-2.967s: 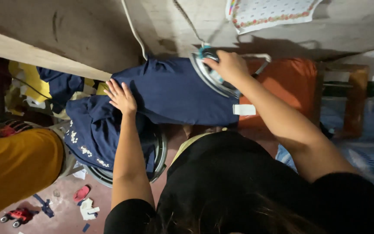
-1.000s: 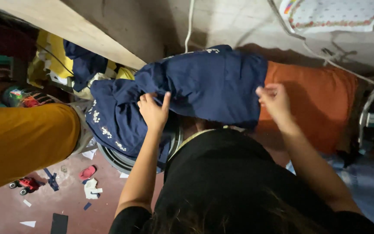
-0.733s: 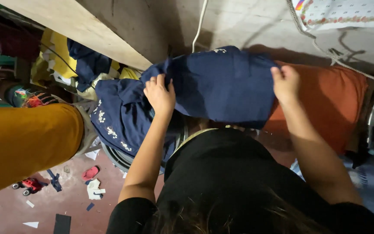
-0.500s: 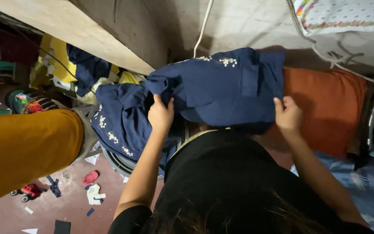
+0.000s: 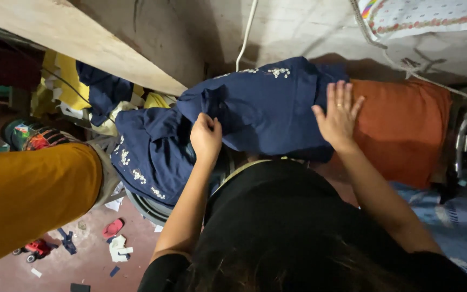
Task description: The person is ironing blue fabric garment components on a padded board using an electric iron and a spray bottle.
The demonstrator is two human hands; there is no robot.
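A dark blue garment (image 5: pixel 268 111) with small white embroidery lies folded over an orange padded board (image 5: pixel 406 127). My left hand (image 5: pixel 205 138) grips the cloth at its left fold, fingers closed on it. My right hand (image 5: pixel 337 114) lies flat on the right part of the garment, fingers spread, pressing it down. More of the same blue cloth (image 5: pixel 149 157) hangs off the left side over a round metal rim (image 5: pixel 147 208).
A white cord (image 5: pixel 246 32) hangs down the wall. A patterned cloth (image 5: pixel 417 13) lies at the top right. A person in a yellow sleeve (image 5: pixel 28 194) stands at the left. Scraps and a small toy (image 5: pixel 33 250) litter the red floor. Yellow and blue clothes (image 5: pixel 93 94) pile behind.
An iron held by my right hand three seconds ago is gone from view. Both hands lifted and folded the blue garment over, embroidery now up; my right hand now rests flat on it.
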